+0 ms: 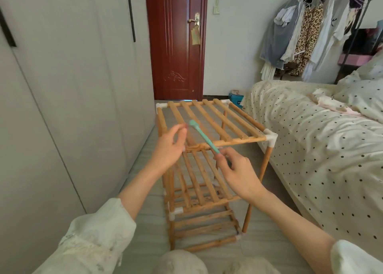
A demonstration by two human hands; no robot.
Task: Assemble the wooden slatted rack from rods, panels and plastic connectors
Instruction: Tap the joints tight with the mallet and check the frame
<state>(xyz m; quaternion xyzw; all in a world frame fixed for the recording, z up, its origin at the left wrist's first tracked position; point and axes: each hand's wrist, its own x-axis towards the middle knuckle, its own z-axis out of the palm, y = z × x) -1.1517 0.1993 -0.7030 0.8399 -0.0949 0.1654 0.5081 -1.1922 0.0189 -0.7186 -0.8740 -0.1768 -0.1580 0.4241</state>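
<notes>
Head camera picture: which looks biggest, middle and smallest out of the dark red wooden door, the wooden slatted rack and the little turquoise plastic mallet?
1. Wooden slatted rack, though it is nearer.
2. Dark red wooden door.
3. Turquoise plastic mallet, pinched by the right hand.

Both forearms reach up from the lower corners of the frame toward its middle, bare from the pushed-back cream sleeves. The left hand (170, 147) sits left of centre, palm turned inward, fingers loosely curled and slightly blurred, thumb and forefinger close together with nothing between them. The right hand (238, 172) lies lower, right of centre, back toward the camera; its thumb and fingertips form a pinching grip on the lower end of a slim mint-green plastic stick (204, 135) that slants up and left.
</notes>
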